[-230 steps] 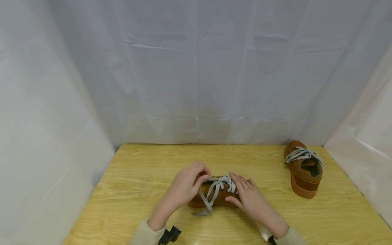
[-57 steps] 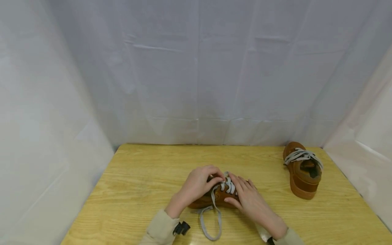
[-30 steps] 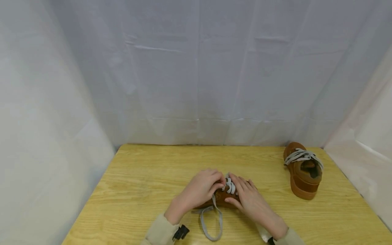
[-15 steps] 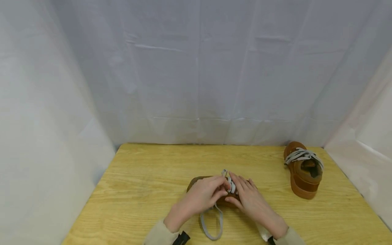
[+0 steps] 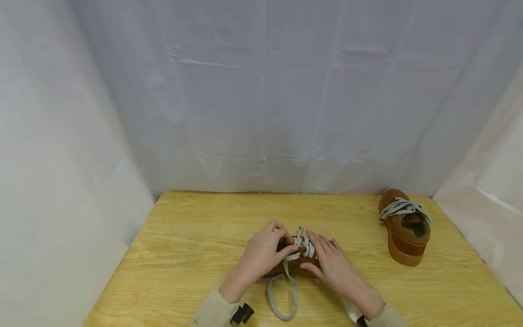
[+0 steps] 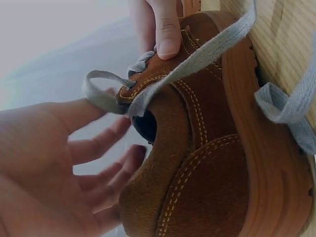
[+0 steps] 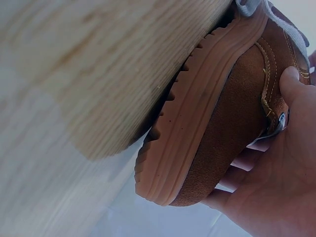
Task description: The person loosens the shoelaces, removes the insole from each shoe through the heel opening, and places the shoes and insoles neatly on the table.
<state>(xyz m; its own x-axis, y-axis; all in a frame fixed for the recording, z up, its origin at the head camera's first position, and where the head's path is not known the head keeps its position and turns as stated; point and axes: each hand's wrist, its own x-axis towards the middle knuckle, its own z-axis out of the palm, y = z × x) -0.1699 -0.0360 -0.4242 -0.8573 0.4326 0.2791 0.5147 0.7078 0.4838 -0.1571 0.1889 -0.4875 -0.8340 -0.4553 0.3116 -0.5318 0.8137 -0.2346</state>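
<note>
A brown suede shoe (image 5: 298, 267) lies on the table between both hands, toe to the right. Grey laces (image 5: 309, 249) cross its front; one free end (image 5: 294, 295) drops over the near side and curls on the wood. My right hand (image 5: 337, 270) grips the toe part, thumb on the near side and fingers across the far side. At the ankle opening is my left hand (image 5: 261, 254), fingers loose and spread in the left wrist view. Its thumb touches a raised lace loop (image 6: 101, 91) by the top eyelet; no firm pinch shows.
A second brown shoe (image 5: 408, 231), its grey laces tied, stands at the back right of the wooden table (image 5: 196, 218). White sheeting (image 5: 261, 113) hangs behind the table and on both sides.
The bow seen earlier is undone, and a lace end now hangs on the near side. My left hand moved toward the toe, then back; the top lacing looks looser. My right hand stayed put.
</note>
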